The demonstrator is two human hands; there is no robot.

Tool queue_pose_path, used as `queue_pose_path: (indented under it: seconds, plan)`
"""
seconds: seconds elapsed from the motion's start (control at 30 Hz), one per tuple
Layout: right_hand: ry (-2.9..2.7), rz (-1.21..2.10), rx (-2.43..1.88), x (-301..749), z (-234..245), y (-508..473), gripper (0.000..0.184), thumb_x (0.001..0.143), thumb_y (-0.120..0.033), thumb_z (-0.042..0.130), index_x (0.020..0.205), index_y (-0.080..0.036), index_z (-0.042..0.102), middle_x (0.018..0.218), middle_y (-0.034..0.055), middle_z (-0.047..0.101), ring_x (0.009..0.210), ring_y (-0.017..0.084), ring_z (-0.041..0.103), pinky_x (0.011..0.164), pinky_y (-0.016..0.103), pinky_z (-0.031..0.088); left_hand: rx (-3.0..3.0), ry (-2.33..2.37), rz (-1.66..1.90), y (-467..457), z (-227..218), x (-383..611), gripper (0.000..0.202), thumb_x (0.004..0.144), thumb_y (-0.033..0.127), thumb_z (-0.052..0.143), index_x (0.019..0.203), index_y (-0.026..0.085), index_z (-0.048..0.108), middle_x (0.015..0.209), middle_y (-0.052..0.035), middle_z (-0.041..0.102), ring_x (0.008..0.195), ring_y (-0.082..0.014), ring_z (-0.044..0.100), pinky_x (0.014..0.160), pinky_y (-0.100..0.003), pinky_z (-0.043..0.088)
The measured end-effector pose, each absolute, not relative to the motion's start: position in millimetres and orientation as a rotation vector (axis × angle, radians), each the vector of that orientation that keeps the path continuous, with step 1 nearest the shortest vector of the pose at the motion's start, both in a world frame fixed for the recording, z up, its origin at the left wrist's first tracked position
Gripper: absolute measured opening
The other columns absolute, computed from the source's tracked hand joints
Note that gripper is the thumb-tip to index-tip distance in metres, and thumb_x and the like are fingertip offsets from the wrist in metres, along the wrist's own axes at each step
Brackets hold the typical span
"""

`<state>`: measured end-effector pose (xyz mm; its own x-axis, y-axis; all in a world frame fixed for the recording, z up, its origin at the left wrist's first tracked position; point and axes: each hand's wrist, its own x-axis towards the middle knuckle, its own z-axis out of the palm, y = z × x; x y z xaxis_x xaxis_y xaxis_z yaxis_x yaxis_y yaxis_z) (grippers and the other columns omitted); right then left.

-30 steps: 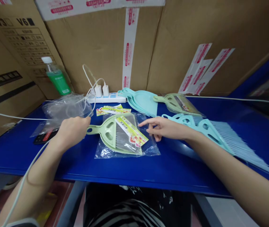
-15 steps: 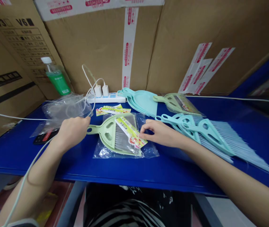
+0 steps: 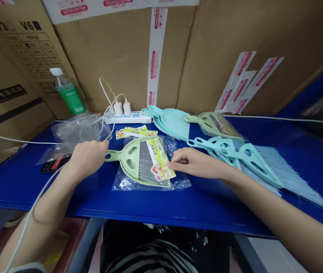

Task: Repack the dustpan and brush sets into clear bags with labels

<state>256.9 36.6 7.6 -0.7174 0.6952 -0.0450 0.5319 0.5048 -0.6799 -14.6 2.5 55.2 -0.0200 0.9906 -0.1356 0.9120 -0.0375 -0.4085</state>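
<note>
A light green dustpan (image 3: pixel 124 163) with a grey-bristled brush (image 3: pixel 144 167) in it lies on a clear plastic bag (image 3: pixel 181 182). On top of the brush is a yellow-green printed card (image 3: pixel 161 161). My right hand (image 3: pixel 191 162) is closed, its thumb and finger at the card's right edge. Beside the end of the dustpan's handle, my left hand (image 3: pixel 90 157) is curled into a fist; what its fingers hold is hidden. Several more printed cards (image 3: pixel 135 132) lie behind the dustpan.
Blue dustpans (image 3: pixel 175 121) and a bagged green set (image 3: pixel 215 125) lie at the back. Blue brushes (image 3: pixel 243 155) lie right. Left are crumpled clear bags (image 3: pixel 78 129), a phone (image 3: pixel 53 164) and a green bottle (image 3: pixel 70 96). A power strip (image 3: pixel 138 117) stands before cardboard boxes (image 3: pixel 116 57).
The printed card has turned on the brush from a slanted position to a steeper one, with my right fingers at its edge. My left hand has stayed in place.
</note>
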Motion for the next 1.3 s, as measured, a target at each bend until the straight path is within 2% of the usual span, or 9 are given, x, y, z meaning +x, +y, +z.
queue_pose_path:
  seconds: [0.13,0.23,0.33,0.47,0.63,0.83,1.03,1.17,1.3]
  plan:
    - [-2.597,0.885,-0.964,264.3,15.1,38.5,0.026,0.087,-0.038,0.050,0.070,-0.020,0.060,0.062,-0.0031,0.045,0.055,0.011,0.037,0.056,0.027,0.031,-2.037,-2.039,0.595,3.6,54.2,-13.7,0.036,0.093,0.020,0.030,0.108,0.012,0.062,0.092,-0.0195,0.073,0.089,-0.0385,0.070,0.071,-0.043,0.053]
    - [-2.587,0.734,-1.002,266.2,15.1,42.0,0.012,0.082,-0.032,0.062,0.080,-0.021,0.063,0.061,-0.0055,0.042,0.055,0.011,0.036,0.055,0.025,0.029,-2.022,-2.045,0.613,4.3,53.9,-13.5,0.035,0.092,0.019,0.030,0.107,0.013,0.062,0.093,-0.0185,0.073,0.089,-0.0374,0.070,0.071,-0.042,0.052]
    - [-2.535,0.630,-1.076,263.6,9.5,44.8,0.016,0.079,-0.030,0.069,0.090,-0.019,0.065,0.061,-0.0069,0.039,0.053,0.010,0.036,0.054,0.025,0.029,-2.024,-2.042,0.613,3.7,54.5,-13.6,0.035,0.092,0.019,0.030,0.107,0.014,0.062,0.093,-0.0185,0.073,0.089,-0.0365,0.070,0.071,-0.041,0.052]
    - [-2.522,0.530,-1.039,259.6,3.1,45.4,0.024,0.080,-0.031,0.071,0.102,-0.020,0.068,0.065,-0.0053,0.044,0.055,0.011,0.039,0.055,0.025,0.031,-2.026,-2.046,0.603,3.0,55.4,-12.9,0.035,0.092,0.018,0.030,0.107,0.014,0.062,0.091,-0.0188,0.073,0.088,-0.0365,0.070,0.071,-0.041,0.052]
    - [-2.485,0.442,-1.012,262.0,5.0,44.9,0.017,0.085,-0.030,0.066,0.098,-0.023,0.073,0.069,-0.0012,0.051,0.060,0.013,0.043,0.057,0.025,0.034,-2.022,-2.061,0.598,3.9,55.9,-11.7,0.035,0.091,0.018,0.031,0.108,0.015,0.062,0.094,-0.0183,0.073,0.088,-0.0358,0.071,0.072,-0.041,0.052]
    - [-2.542,0.438,-0.953,264.4,5.1,46.2,0.026,0.089,-0.030,0.062,0.111,-0.025,0.073,0.072,0.0007,0.049,0.065,0.015,0.045,0.060,0.027,0.035,-2.040,-2.051,0.593,3.9,54.5,-12.3,0.035,0.092,0.018,0.031,0.108,0.013,0.062,0.093,-0.0206,0.072,0.090,-0.0378,0.070,0.072,-0.043,0.052]
    - [-2.636,0.409,-0.869,261.3,-2.4,45.6,0.033,0.094,-0.026,0.052,0.123,-0.030,0.066,0.078,0.0025,0.049,0.072,0.018,0.046,0.066,0.028,0.038,-2.037,-2.049,0.587,2.9,54.7,-12.1,0.035,0.093,0.019,0.032,0.109,0.013,0.063,0.092,-0.0214,0.072,0.091,-0.0375,0.070,0.073,-0.044,0.053]
    - [-2.650,0.374,-0.846,259.3,-4.5,45.3,0.031,0.095,-0.027,0.051,0.120,-0.029,0.069,0.077,0.0032,0.050,0.072,0.018,0.045,0.066,0.029,0.037,-2.049,-2.067,0.557,2.6,55.4,-11.9,0.035,0.093,0.018,0.032,0.109,0.012,0.063,0.090,-0.0215,0.072,0.091,-0.0379,0.070,0.074,-0.045,0.053]
    - [-2.625,0.327,-0.905,255.7,-4.6,43.9,0.024,0.091,-0.029,0.059,0.110,-0.027,0.074,0.073,0.0021,0.049,0.071,0.019,0.045,0.067,0.030,0.035,-2.044,-2.056,0.553,3.1,54.6,-12.2,0.035,0.092,0.017,0.032,0.109,0.012,0.062,0.092,-0.0224,0.072,0.091,-0.0383,0.070,0.075,-0.045,0.053]
